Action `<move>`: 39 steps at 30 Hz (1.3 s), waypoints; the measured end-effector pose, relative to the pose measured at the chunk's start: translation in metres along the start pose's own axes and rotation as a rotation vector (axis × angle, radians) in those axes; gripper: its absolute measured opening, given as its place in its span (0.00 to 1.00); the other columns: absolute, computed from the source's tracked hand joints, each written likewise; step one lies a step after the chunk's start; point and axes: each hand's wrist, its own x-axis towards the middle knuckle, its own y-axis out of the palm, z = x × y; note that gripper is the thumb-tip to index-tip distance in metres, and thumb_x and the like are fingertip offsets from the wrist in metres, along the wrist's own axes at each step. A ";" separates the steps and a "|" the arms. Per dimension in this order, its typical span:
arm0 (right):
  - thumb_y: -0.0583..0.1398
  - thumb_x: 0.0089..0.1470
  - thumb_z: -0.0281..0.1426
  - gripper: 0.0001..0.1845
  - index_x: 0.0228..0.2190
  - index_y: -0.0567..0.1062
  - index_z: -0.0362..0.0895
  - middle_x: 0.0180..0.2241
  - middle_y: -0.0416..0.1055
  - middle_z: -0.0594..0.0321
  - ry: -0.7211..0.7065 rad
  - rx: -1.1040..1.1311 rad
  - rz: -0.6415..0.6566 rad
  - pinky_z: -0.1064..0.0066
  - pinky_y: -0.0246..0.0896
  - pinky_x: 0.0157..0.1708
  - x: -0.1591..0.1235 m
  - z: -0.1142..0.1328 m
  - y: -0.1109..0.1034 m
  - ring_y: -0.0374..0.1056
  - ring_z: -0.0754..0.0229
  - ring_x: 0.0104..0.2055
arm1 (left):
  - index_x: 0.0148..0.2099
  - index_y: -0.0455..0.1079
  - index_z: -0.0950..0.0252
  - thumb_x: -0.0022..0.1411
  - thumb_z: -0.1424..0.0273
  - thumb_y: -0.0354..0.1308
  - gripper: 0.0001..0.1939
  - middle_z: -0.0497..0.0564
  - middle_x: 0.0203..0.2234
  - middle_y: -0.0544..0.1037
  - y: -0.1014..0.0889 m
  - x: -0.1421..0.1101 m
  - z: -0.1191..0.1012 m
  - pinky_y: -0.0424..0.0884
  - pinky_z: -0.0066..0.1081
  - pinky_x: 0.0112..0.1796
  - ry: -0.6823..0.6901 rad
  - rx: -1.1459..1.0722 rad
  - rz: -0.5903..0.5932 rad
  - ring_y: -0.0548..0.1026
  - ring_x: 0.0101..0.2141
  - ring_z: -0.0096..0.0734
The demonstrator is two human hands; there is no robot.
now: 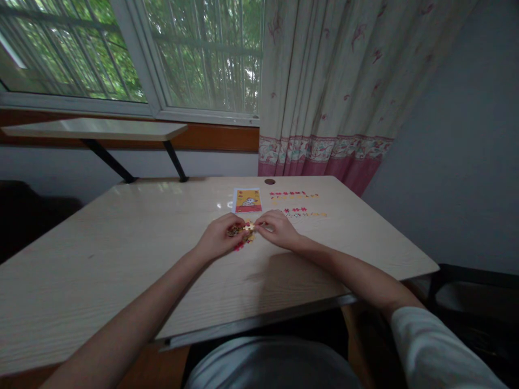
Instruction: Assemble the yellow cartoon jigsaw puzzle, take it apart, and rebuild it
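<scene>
Above the middle of the table, my left hand (221, 235) curls its fingers and thumb round a small cluster of jigsaw puzzle pieces (235, 230). A pale yellow jigsaw puzzle piece (248, 227) shows between the two hands. My right hand (279, 229) is closed in a pinch at the right edge of that pale piece. Below the fingers, red and yellow loose pieces (239, 246) show, partly hidden by my left hand. Just beyond the hands lies a picture card (248, 201) with a white animal on a yellow and red ground.
Right of the card, red puzzle pieces (287, 193) and yellow ones (298, 197) lie in rows. Nearer, another red row (299, 209) lies above a pale, mixed row (304, 215). A raised shelf (97, 129) stands at the back left. The table (162, 216) has a round hole (270, 182).
</scene>
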 end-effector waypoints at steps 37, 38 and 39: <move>0.59 0.48 0.39 0.13 0.28 0.75 0.43 0.27 0.71 0.60 0.322 -0.010 -0.159 0.71 0.59 0.29 0.001 -0.104 -0.098 0.62 0.64 0.27 | 0.34 0.72 0.63 0.59 0.64 0.48 0.13 0.52 0.29 0.74 -0.021 -0.002 0.038 0.65 0.30 0.33 -0.160 0.305 0.131 0.71 0.31 0.33; 0.59 0.47 0.41 0.14 0.27 0.75 0.42 0.25 0.71 0.61 0.400 0.017 -0.125 0.71 0.58 0.27 -0.006 -0.111 -0.105 0.61 0.65 0.25 | 0.34 0.72 0.63 0.59 0.64 0.48 0.13 0.52 0.29 0.74 -0.021 -0.002 0.040 0.65 0.30 0.34 -0.161 0.296 0.134 0.71 0.31 0.33; 0.60 0.45 0.42 0.15 0.26 0.75 0.42 0.24 0.70 0.62 0.473 0.050 -0.080 0.72 0.57 0.25 -0.013 -0.118 -0.111 0.60 0.65 0.24 | 0.35 0.73 0.63 0.60 0.63 0.48 0.14 0.53 0.30 0.74 -0.020 -0.002 0.042 0.65 0.31 0.34 -0.158 0.286 0.140 0.72 0.32 0.33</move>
